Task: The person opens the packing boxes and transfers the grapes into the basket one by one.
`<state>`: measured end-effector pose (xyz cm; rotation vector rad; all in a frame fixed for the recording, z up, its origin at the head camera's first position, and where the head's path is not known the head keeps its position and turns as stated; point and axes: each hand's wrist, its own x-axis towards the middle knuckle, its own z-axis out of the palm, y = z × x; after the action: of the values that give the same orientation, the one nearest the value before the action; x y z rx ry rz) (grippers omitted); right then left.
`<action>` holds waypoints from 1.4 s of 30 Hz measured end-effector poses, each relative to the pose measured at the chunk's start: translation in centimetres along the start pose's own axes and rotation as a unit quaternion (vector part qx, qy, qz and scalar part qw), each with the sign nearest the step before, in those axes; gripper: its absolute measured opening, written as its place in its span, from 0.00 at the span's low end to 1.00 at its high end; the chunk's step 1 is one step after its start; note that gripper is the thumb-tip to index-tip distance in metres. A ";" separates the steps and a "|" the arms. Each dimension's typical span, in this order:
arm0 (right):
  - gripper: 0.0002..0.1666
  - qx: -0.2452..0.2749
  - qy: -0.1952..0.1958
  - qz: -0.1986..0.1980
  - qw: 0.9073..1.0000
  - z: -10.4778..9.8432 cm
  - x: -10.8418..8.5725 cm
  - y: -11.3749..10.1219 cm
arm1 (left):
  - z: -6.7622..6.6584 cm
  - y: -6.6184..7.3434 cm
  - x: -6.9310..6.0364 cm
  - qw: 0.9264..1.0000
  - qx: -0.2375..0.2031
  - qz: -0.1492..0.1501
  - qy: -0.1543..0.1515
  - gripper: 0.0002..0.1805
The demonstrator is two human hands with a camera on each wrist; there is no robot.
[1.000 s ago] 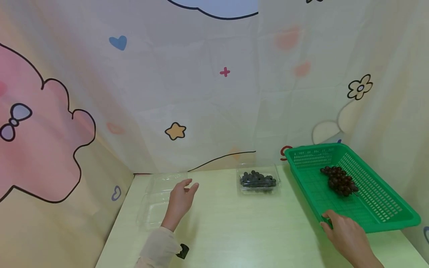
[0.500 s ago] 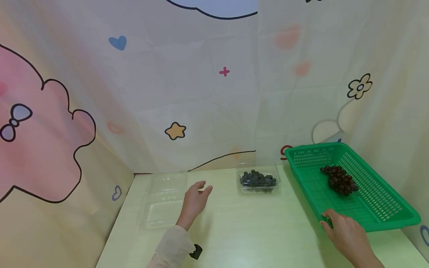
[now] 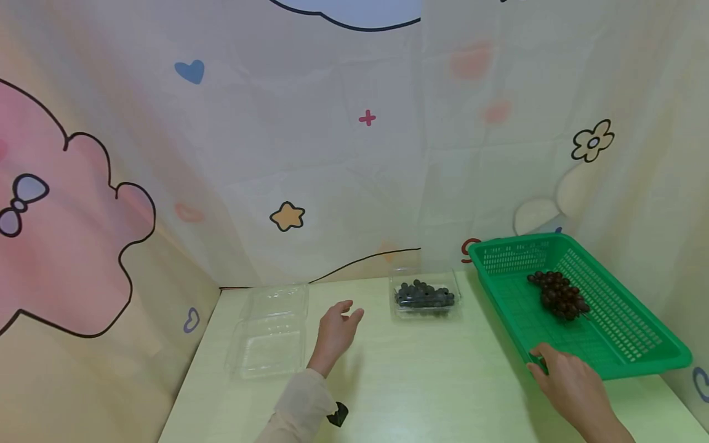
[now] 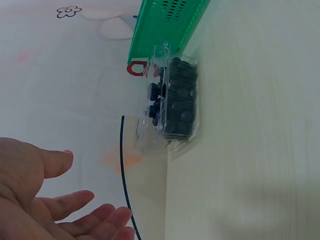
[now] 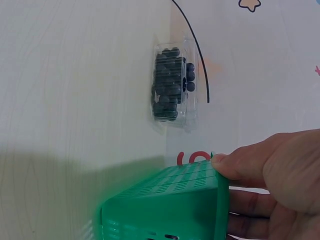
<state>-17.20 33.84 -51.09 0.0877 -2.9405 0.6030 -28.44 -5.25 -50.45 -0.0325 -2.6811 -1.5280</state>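
Note:
My right hand (image 3: 573, 384) grips the near left rim of a green plastic basket (image 3: 506, 314), thumb on one side and fingers on the other, as the right wrist view also shows. A bunch of dark red grapes (image 3: 559, 295) lies inside the basket. My left hand (image 3: 335, 332) hovers over the table with relaxed fingers and holds nothing. To its left sits a clear plastic clamshell box (image 3: 268, 347) with its lid folded back. Beyond it to the right stands another clear box (image 4: 172, 100) holding dark grapes (image 5: 167, 85).
A pale table (image 3: 410, 381) carries everything. Behind it hangs a printed curtain (image 3: 332, 154), which also runs along both sides. The basket reaches close to the curtain at the right.
My left hand has moved right, away from the open clamshell box. The right hand keeps its grip on the basket rim, and the view has shifted slightly.

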 end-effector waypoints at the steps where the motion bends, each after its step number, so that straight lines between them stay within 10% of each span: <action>1: 0.13 0.000 0.000 0.001 1.000 0.0 0.0 0.0 | 0.2 0.0 0.1 1.000 -0.002 -0.001 -0.001 0.25; 42: 0.13 0.002 0.031 -0.001 1.000 -0.1 -0.8 0.0 | 8.4 -0.8 3.3 0.998 0.050 0.020 0.035 0.18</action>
<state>-16.39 33.85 -51.14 0.0713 -2.8795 0.6011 -32.06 1.52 -55.18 -0.0283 -2.6806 -1.3561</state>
